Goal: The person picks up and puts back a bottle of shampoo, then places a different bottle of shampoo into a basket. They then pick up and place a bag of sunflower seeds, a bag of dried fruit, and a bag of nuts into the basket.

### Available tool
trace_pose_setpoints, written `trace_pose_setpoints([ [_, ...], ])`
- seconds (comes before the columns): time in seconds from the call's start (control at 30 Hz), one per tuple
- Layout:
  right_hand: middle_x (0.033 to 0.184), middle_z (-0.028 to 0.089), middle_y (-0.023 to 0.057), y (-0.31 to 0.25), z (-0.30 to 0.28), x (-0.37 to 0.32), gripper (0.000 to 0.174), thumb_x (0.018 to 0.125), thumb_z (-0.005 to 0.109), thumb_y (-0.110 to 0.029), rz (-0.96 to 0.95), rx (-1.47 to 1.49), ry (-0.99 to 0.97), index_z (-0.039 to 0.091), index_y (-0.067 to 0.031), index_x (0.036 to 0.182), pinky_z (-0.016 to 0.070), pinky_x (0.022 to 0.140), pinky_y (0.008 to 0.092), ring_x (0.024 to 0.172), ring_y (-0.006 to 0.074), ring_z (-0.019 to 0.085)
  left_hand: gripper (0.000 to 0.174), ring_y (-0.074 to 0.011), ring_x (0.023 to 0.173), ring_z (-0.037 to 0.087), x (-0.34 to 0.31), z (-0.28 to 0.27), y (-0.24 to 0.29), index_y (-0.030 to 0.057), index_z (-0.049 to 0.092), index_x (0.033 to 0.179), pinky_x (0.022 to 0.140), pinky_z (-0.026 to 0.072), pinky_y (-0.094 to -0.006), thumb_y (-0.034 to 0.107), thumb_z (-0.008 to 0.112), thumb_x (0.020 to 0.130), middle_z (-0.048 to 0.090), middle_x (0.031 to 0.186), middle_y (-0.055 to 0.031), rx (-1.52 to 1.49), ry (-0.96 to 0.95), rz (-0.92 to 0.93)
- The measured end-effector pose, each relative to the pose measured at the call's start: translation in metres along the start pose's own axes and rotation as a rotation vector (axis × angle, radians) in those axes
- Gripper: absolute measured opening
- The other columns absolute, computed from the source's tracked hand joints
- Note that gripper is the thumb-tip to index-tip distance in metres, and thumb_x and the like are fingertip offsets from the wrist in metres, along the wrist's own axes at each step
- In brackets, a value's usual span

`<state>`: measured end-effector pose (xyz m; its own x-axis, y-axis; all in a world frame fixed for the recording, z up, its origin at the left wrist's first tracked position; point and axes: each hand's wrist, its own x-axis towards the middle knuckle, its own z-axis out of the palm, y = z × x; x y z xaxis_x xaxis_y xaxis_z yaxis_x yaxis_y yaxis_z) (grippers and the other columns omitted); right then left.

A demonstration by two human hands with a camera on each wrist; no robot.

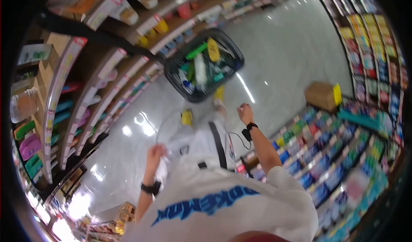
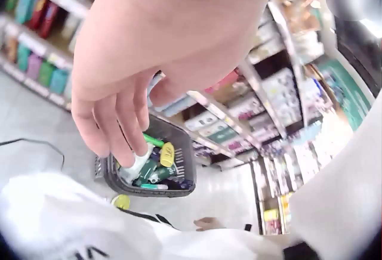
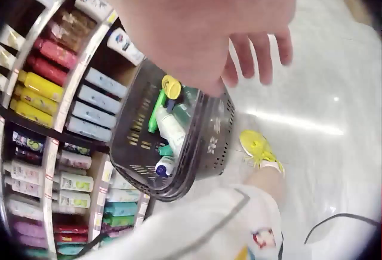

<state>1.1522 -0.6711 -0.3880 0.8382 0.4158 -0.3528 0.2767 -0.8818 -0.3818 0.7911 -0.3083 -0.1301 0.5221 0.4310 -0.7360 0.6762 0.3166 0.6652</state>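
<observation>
A dark grey shopping basket (image 1: pixel 195 98) stands in front of the person, beside the shelves. Inside lie a white bottle (image 1: pixel 200 72), a yellow container (image 1: pixel 213 49), a bright green item (image 3: pixel 156 111) and several other bottles. The left hand (image 1: pixel 155 155) hangs beside the body, holding nothing, its fingers loosely bent. In the left wrist view, those fingers overlap the basket's edge. Away from the body, the right hand (image 1: pixel 245 114) is also bare, with relaxed fingers. The right wrist view shows the right hand (image 3: pixel 209 27) over one side of the basket.
Shelves of bottles (image 3: pixel 45 87) line the left side, close to the basket. More stocked shelves (image 1: pixel 326 169) run along the right, with a cardboard box (image 1: pixel 319 96) by them. A shiny grey floor (image 1: pixel 283 49) lies between. Thin cables (image 1: pixel 242 140) hang near the person.
</observation>
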Motion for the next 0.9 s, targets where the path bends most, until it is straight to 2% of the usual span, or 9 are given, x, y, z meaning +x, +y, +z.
trace_pose_setpoints([
  [0.07, 0.121, 0.057, 0.0186, 0.009, 0.019, 0.098, 0.034, 0.08, 0.068, -0.019, -0.048, -0.101, -0.073, 0.06, -0.0066, 0.111, 0.048, 0.09, 0.0465, 0.111, 0.0365, 0.055, 0.026, -0.0176, 0.08, 0.069, -0.019, 0.024, -0.005, -0.0015, 0.059, 0.115, 0.071, 0.0553, -0.0309, 0.016, 0.051, 0.098, 0.07, 0.086, -0.0089, -0.245, 0.006, -0.105],
  [0.17, 0.159, 0.019, 0.0172, -0.009, 0.025, 0.226, 0.07, 0.09, 0.06, -0.037, -0.13, -0.486, -0.073, 0.029, -0.0183, 0.151, 0.0415, 0.1, 0.0586, 0.134, 0.0451, 0.038, 0.025, -0.0245, 0.081, 0.07, -0.031, 0.061, 0.008, -0.0005, 0.059, 0.116, 0.069, 0.0546, -0.0347, 0.009, 0.051, 0.094, 0.07, 0.091, -0.014, 0.478, 0.065, -0.062],
  [0.23, 0.16, 0.012, 0.0139, 0.008, 0.051, 0.287, 0.07, 0.089, 0.061, -0.044, -0.301, -0.736, -0.197, 0.031, -0.0237, 0.149, 0.0452, 0.095, 0.0583, 0.129, 0.0461, 0.042, 0.031, -0.0328, 0.081, 0.07, -0.04, 0.089, 0.005, 0.0003, 0.053, 0.122, 0.07, 0.0542, -0.042, 0.007, 0.053, 0.092, 0.07, 0.087, -0.0162, 0.471, 0.092, -0.213],
  [0.33, 0.099, 0.067, 0.0245, 0.036, 0.117, 0.341, 0.05, 0.094, 0.049, -0.054, -0.134, -0.249, 0.02, 0.051, -0.0082, 0.114, 0.0543, 0.078, 0.0488, 0.087, 0.0416, 0.068, 0.036, -0.0383, 0.085, 0.068, -0.044, 0.12, 0.007, 0.0015, 0.048, 0.126, 0.072, 0.0539, -0.0439, 0.004, 0.051, 0.091, 0.07, 0.089, -0.0186, 0.405, 0.127, -0.275],
  [0.4, 0.117, 0.058, 0.0204, 0.018, 0.107, 0.352, 0.044, 0.1, 0.044, -0.028, -0.021, -0.493, -0.292, 0.038, -0.0185, 0.142, 0.0533, 0.084, 0.0462, 0.103, 0.0388, 0.063, 0.039, -0.0403, 0.085, 0.067, -0.048, 0.137, 0.002, 0.0043, 0.045, 0.129, 0.072, 0.0534, -0.044, 0.0, 0.048, 0.09, 0.069, 0.089, -0.0198, 0.349, 0.15, -0.213],
  [0.6, 0.114, 0.065, 0.0237, -0.115, 0.011, 0.308, 0.059, 0.094, 0.048, -0.036, -0.033, -0.581, -0.525, 0.034, -0.0107, 0.146, 0.0503, 0.093, 0.044, 0.113, 0.0407, 0.059, 0.033, -0.0424, 0.083, 0.065, -0.075, 0.153, -0.041, 0.0021, 0.049, 0.126, 0.072, 0.0511, -0.0486, 0.007, 0.046, 0.094, 0.068, 0.089, -0.0219, 0.271, 0.279, -0.101],
  [0.7, 0.084, 0.066, 0.0142, -0.165, -0.07, 0.263, 0.05, 0.094, 0.043, -0.049, -0.018, -0.137, -0.872, 0.056, -0.006, 0.116, 0.0442, 0.044, 0.0391, 0.051, 0.021, 0.059, 0.035, -0.0439, 0.083, 0.063, -0.083, 0.139, -0.048, -0.0001, 0.049, 0.126, 0.073, 0.0496, -0.0521, 0.009, 0.047, 0.093, 0.066, 0.09, -0.024, 0.507, 0.365, -0.083],
  [0.73, 0.063, 0.054, 0.0032, -0.199, -0.107, 0.226, 0.046, 0.094, 0.044, -0.052, -0.016, 0.061, -0.846, 0.06, -0.0111, 0.111, 0.0252, 0.032, 0.0278, 0.036, 0.0093, 0.034, 0.036, -0.0443, 0.084, 0.062, -0.081, 0.133, -0.053, -0.0019, 0.049, 0.125, 0.074, 0.0485, -0.0539, 0.009, 0.048, 0.091, 0.064, 0.092, -0.0258, 0.549, 0.368, -0.063],
  [0.9, 0.055, 0.046, -0.0018, -0.337, -0.237, 0.083, 0.039, 0.094, 0.043, -0.052, 0.086, 0.195, -1.094, 0.06, -0.0258, 0.118, 0.0206, 0.033, 0.0213, 0.037, 0.004, 0.03, 0.036, -0.0447, 0.088, 0.062, -0.076, 0.087, -0.027, 0.0023, 0.049, 0.128, 0.073, 0.0503, -0.0498, 0.013, 0.051, 0.094, 0.065, 0.096, -0.0261, 0.376, 0.463, 0.208],
])
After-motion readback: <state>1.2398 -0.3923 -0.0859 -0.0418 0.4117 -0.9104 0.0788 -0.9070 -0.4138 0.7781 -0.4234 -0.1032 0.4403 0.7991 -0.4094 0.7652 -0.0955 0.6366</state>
